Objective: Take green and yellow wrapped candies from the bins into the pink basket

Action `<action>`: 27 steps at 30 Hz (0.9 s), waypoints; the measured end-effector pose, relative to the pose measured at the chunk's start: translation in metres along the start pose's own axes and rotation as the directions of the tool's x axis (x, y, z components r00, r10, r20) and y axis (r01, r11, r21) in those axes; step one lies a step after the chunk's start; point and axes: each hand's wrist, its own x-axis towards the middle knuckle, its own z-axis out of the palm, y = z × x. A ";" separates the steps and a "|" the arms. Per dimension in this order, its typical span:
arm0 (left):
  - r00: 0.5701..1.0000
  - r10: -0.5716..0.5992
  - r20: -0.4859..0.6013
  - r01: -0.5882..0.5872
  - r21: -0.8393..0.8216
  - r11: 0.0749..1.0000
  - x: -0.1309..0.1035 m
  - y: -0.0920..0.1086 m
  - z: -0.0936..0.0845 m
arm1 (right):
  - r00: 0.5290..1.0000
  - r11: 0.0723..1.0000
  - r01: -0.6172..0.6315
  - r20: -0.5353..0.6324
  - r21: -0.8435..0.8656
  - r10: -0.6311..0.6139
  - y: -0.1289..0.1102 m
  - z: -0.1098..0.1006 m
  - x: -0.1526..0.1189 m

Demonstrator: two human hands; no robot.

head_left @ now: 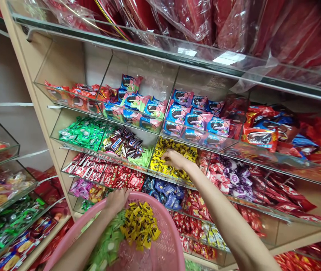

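My left hand [117, 200] is closed over the far rim of a pink plastic basket [174, 226]. In the basket lie a heap of yellow-wrapped candies [141, 226] and, left of it, pale green packets [108, 241], partly hidden by my left forearm. My right hand [174, 159] reaches into a shelf compartment of yellow-wrapped candies [162, 169], its fingers bent down among them. Whether those fingers hold any candy is too small to tell.
Glass dividers and edges [132, 163] front the tilted shelves. Beside the yellow candies are Snickers bars [120, 143], green candies [84, 131] and purple-white candies [236, 177]. Blue cookie packs [195, 118] sit above, under a glass shelf [149, 52]. Another rack stands at left.
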 end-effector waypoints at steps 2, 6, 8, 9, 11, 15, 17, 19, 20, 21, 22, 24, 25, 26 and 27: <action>1.000 -0.006 0.001 0.006 0.003 1.000 0.001 -0.001 0.001 | 0.999 0.999 0.001 -0.041 0.037 0.000 -0.002 -0.004 -0.001; 1.000 -0.017 0.008 0.017 0.028 0.999 0.002 0.001 0.000 | 0.992 0.984 -0.056 -0.106 0.171 0.075 -0.012 -0.018 -0.008; 1.000 -0.011 0.018 0.010 0.027 1.000 0.002 0.002 -0.001 | 0.985 0.969 -0.102 -0.113 0.225 0.130 -0.016 -0.024 -0.013; 1.000 -0.005 0.021 0.005 0.024 1.000 0.002 0.002 -0.001 | 0.982 0.963 -0.124 -0.109 0.241 0.154 -0.017 -0.025 -0.015; 1.000 -0.002 0.018 0.002 0.024 1.000 0.002 0.003 -0.001 | 0.975 0.955 -0.185 -0.078 0.233 0.208 -0.020 -0.024 -0.017; 0.999 -0.002 0.032 0.001 0.019 1.000 0.002 0.005 -0.002 | 0.941 0.939 -0.337 -0.001 0.072 0.338 -0.030 -0.015 -0.018; 0.999 0.004 0.043 -0.005 0.010 1.000 0.002 0.005 -0.002 | 0.914 0.914 -0.406 0.017 -0.012 0.406 -0.041 -0.013 -0.018; 0.999 0.005 0.037 -0.005 0.005 1.000 0.002 0.003 -0.002 | 0.889 0.889 -0.454 0.036 -0.067 0.457 -0.053 -0.014 -0.019; 0.999 0.004 0.032 -0.004 0.001 1.000 0.002 0.002 -0.001 | 0.881 0.880 -0.467 0.043 -0.086 0.472 -0.058 -0.015 -0.019; 1.000 0.000 0.024 0.000 -0.002 1.000 0.002 0.000 0.000 | 0.876 0.875 -0.474 0.051 -0.100 0.480 -0.061 -0.016 -0.020; 1.000 -0.003 0.017 0.003 -0.002 1.000 0.003 -0.002 0.002 | 0.872 0.871 -0.478 0.055 -0.112 0.486 -0.063 -0.016 -0.021; 1.000 -0.007 -0.004 0.007 0.007 1.000 0.003 -0.005 0.004 | 0.864 0.863 -0.489 0.059 -0.128 0.499 -0.062 -0.017 -0.023; 1.000 -0.006 -0.010 0.006 0.014 1.000 0.003 -0.006 0.005 | 0.859 0.858 -0.498 0.061 -0.130 0.508 -0.059 -0.017 -0.024; 1.000 -0.002 -0.014 0.002 0.019 1.000 0.003 -0.007 0.005 | 0.855 0.853 -0.505 0.062 -0.130 0.515 -0.056 -0.016 -0.026; 1.000 0.004 -0.014 -0.003 0.025 1.000 0.003 -0.007 0.005 | 0.851 0.850 -0.512 0.061 -0.128 0.522 -0.053 -0.016 -0.027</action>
